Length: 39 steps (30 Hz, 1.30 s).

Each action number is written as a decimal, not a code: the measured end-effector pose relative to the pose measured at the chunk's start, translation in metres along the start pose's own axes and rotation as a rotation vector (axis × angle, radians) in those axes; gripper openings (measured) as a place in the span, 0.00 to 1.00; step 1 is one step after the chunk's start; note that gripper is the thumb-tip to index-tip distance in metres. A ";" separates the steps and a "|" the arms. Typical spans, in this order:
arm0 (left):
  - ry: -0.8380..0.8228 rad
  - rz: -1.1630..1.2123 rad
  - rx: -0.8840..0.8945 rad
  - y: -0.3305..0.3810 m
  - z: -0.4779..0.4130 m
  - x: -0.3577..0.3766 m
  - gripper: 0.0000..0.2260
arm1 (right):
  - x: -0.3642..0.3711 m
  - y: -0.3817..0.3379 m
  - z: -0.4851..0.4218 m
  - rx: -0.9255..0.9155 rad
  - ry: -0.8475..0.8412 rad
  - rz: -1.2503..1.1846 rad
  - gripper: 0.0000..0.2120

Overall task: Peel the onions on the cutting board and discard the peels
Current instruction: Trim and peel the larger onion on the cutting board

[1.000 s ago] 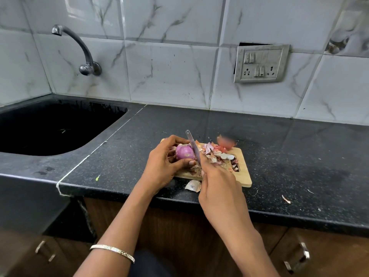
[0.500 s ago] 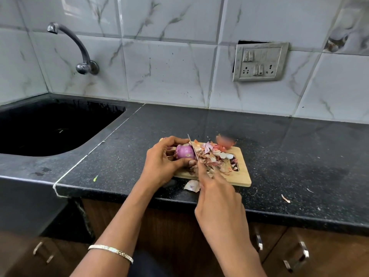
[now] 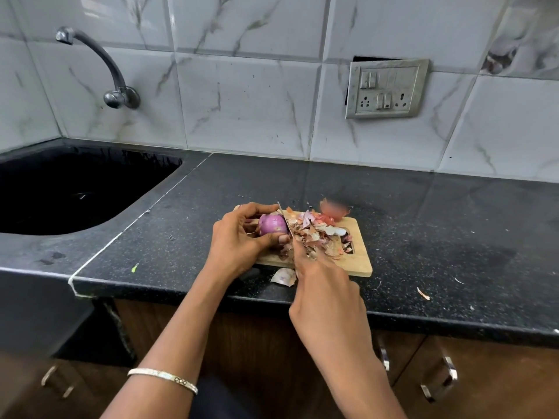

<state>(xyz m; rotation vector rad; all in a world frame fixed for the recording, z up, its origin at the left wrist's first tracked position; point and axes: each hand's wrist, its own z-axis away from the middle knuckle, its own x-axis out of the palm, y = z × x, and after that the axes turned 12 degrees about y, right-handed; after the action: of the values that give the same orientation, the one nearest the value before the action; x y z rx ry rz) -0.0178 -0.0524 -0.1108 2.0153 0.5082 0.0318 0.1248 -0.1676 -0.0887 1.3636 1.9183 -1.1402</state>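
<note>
A small wooden cutting board (image 3: pixel 361 261) lies on the black counter near its front edge. My left hand (image 3: pixel 239 240) grips a purple peeled onion (image 3: pixel 272 225) at the board's left end, fingers over its top and thumb at the near side. My right hand (image 3: pixel 320 285) holds a knife (image 3: pixel 284 219) whose blade stands against the onion's right side; the handle is hidden in my fist. A heap of dry onion peels (image 3: pixel 317 234) covers the board's middle. A blurred reddish onion piece (image 3: pixel 332 210) sits at the board's far edge.
A loose peel (image 3: pixel 282 276) lies on the counter (image 3: pixel 453 237) in front of the board, and a small scrap (image 3: pixel 423 293) further right. A black sink (image 3: pixel 69 192) with a wall tap (image 3: pixel 99 65) is on the left. A switch plate (image 3: pixel 387 87) hangs on the tiled wall.
The knife blade has come down from a raised tilt to stand against the onion's right side. My left hand keeps its grip on the onion.
</note>
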 end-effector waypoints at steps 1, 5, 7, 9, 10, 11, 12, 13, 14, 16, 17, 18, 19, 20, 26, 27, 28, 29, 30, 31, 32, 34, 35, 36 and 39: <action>-0.004 0.004 -0.001 -0.001 0.000 0.000 0.23 | 0.000 0.000 0.004 0.009 -0.009 0.007 0.34; 0.005 -0.001 0.026 -0.001 0.000 0.000 0.22 | 0.006 -0.004 -0.018 0.022 0.012 -0.028 0.34; 0.006 -0.011 0.040 0.000 0.001 0.000 0.22 | 0.008 -0.007 -0.032 0.040 0.009 -0.035 0.32; 0.011 -0.013 0.035 -0.001 0.001 -0.001 0.22 | 0.008 -0.008 -0.032 0.044 0.003 -0.048 0.31; 0.014 -0.010 0.030 0.000 0.001 0.000 0.22 | 0.006 -0.006 -0.027 0.037 0.001 -0.050 0.32; 0.016 -0.009 0.025 0.000 0.001 0.001 0.22 | 0.004 -0.004 -0.021 0.037 0.000 -0.047 0.33; 0.017 -0.010 0.017 0.000 0.001 0.001 0.22 | 0.002 -0.001 -0.013 0.038 0.002 -0.039 0.34; 0.015 -0.012 0.009 -0.001 0.000 0.002 0.22 | 0.001 0.002 -0.005 0.038 0.002 -0.024 0.34; 0.010 -0.008 0.002 -0.001 0.000 0.003 0.23 | 0.000 0.003 0.001 0.040 -0.004 -0.002 0.34; 0.011 -0.004 0.004 -0.001 0.001 0.002 0.23 | 0.001 0.003 0.000 0.030 0.002 0.016 0.34; 0.013 -0.005 0.010 -0.002 0.001 0.001 0.23 | 0.003 0.002 -0.005 0.025 0.009 0.010 0.35; 0.016 -0.004 0.019 -0.002 0.001 0.001 0.23 | 0.005 -0.001 -0.012 0.022 0.007 0.008 0.35; 0.021 -0.003 0.025 -0.002 0.002 0.001 0.22 | 0.008 -0.004 -0.020 0.019 -0.003 0.014 0.35; 0.025 -0.002 0.031 -0.002 0.002 0.001 0.22 | 0.008 -0.006 -0.027 0.019 -0.009 0.021 0.35; 0.011 -0.002 0.044 -0.002 0.003 0.003 0.25 | 0.001 0.002 -0.012 0.015 -0.012 0.000 0.34; 0.010 0.004 0.041 -0.002 0.002 0.003 0.26 | 0.001 0.004 -0.006 0.016 -0.006 -0.003 0.34; 0.009 0.014 0.041 -0.001 0.003 0.002 0.27 | 0.002 0.006 -0.004 0.018 -0.009 0.005 0.33; 0.011 0.022 0.049 0.000 0.003 0.002 0.27 | 0.003 0.008 -0.005 0.021 -0.015 0.017 0.32; 0.011 0.024 0.063 0.000 0.004 0.002 0.28 | 0.005 0.009 -0.009 0.035 -0.026 0.019 0.31; 0.008 0.021 0.078 0.000 0.004 0.002 0.28 | 0.005 0.011 -0.014 0.051 -0.039 0.010 0.29; -0.001 0.016 0.094 -0.001 0.005 0.002 0.28 | 0.005 0.012 -0.018 0.065 -0.050 -0.002 0.28; -0.019 0.004 0.117 -0.002 0.006 0.002 0.27 | 0.004 0.013 -0.020 0.086 -0.064 -0.015 0.28; -0.024 0.004 0.124 -0.004 0.005 0.002 0.27 | 0.002 0.013 -0.019 0.091 -0.069 -0.019 0.28; -0.028 0.007 0.128 -0.005 0.005 0.002 0.27 | 0.002 0.012 -0.018 0.092 -0.072 -0.026 0.27; -0.040 0.009 0.139 -0.006 0.005 0.002 0.27 | 0.001 0.012 -0.019 0.090 -0.072 -0.032 0.27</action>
<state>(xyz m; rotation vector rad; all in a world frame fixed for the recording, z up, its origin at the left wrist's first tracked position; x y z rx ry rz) -0.0166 -0.0537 -0.1185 2.1495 0.4869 -0.0390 0.1367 -0.1494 -0.0840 1.3244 1.8645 -1.2872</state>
